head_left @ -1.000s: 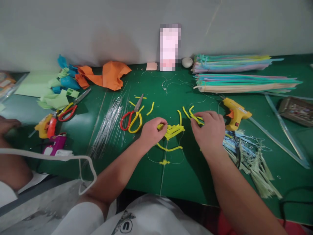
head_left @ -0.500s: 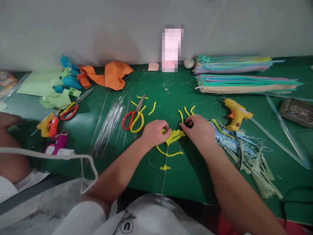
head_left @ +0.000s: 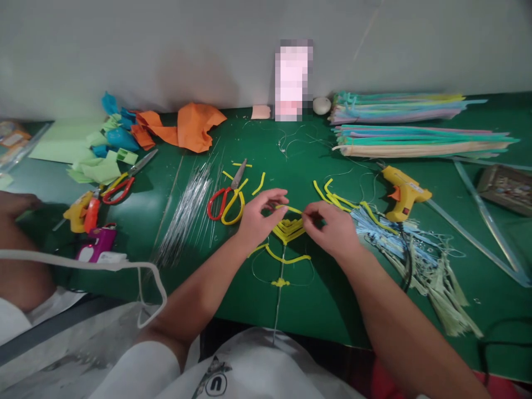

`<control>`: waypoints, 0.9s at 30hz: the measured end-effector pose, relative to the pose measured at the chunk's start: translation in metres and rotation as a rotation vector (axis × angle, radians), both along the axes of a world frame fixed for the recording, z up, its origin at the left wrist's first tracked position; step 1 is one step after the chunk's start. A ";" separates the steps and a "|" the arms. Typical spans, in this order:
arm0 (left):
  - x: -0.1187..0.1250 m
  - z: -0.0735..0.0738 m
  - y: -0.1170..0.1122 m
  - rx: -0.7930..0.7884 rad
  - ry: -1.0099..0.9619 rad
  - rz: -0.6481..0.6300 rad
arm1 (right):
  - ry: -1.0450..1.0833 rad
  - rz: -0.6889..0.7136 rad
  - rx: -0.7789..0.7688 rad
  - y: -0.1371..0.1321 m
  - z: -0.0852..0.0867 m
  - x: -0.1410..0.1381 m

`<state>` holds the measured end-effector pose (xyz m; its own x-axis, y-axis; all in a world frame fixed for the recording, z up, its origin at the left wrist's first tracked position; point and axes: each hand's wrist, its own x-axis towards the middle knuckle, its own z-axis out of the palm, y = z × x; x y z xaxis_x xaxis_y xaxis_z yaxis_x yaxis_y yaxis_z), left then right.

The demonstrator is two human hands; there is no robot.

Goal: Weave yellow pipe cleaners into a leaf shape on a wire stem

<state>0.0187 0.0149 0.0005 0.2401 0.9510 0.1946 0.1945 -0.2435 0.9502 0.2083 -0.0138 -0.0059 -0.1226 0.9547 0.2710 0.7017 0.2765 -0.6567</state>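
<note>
A short yellow pipe cleaner (head_left: 294, 210) stretches between my two hands. My left hand (head_left: 262, 217) pinches its left end between thumb and finger, the other fingers loosely curled. At its right end, my right hand (head_left: 332, 228) has thumb and fingertips closed on it. Just below lies a V-shaped stack of yellow pipe cleaners (head_left: 287, 231), partly hidden by my right fingertips, on a thin stem (head_left: 280, 271) that runs down toward my body. A curved yellow piece (head_left: 288, 260) and a small yellow knot (head_left: 280, 282) sit lower along this stem.
Red-and-yellow scissors (head_left: 233, 202) and thin wires (head_left: 187, 210) lie left of my hands. On the right are loose yellow pieces (head_left: 332, 195), a yellow glue gun (head_left: 405, 191), tassels (head_left: 432, 277) and pipe-cleaner bundles (head_left: 419, 142). Another person's arm (head_left: 20, 249) rests at far left.
My hands have shifted off the yellow stack, which now shows its V shape. A short yellow strip is now held between them. One loose piece near my right fingertips no longer lies there.
</note>
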 end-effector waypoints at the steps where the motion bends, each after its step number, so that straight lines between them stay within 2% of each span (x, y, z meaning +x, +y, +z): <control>1: 0.000 0.000 0.000 -0.053 -0.053 -0.014 | 0.025 0.039 -0.016 0.000 -0.001 -0.001; 3: 0.002 0.000 0.000 -0.151 -0.145 -0.056 | 0.079 0.070 -0.050 -0.001 -0.001 -0.003; 7: 0.004 0.003 0.000 -0.306 -0.345 -0.129 | 0.277 0.015 -0.153 -0.001 0.001 -0.006; 12: 0.005 0.001 -0.001 -0.409 -0.403 -0.083 | 0.474 -0.002 -0.229 -0.002 0.001 -0.008; 14: 0.004 -0.002 0.001 -0.387 -0.394 -0.010 | 0.418 0.004 -0.193 0.000 0.000 -0.007; 20: -0.002 -0.013 0.010 -0.209 -0.312 0.304 | -0.189 0.218 -0.033 0.008 -0.003 -0.001; 23: -0.003 -0.017 0.014 -0.222 -0.264 0.314 | -0.253 0.228 -0.036 0.008 -0.004 -0.002; 27: 0.000 -0.016 0.014 -0.276 -0.255 0.268 | -0.154 0.214 -0.056 0.007 -0.005 -0.004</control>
<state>0.0183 0.0285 -0.0154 -0.0436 0.9976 -0.0533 -0.0323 0.0519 0.9981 0.2041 -0.0069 -0.0108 -0.3590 0.9156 0.1810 0.7237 0.3955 -0.5656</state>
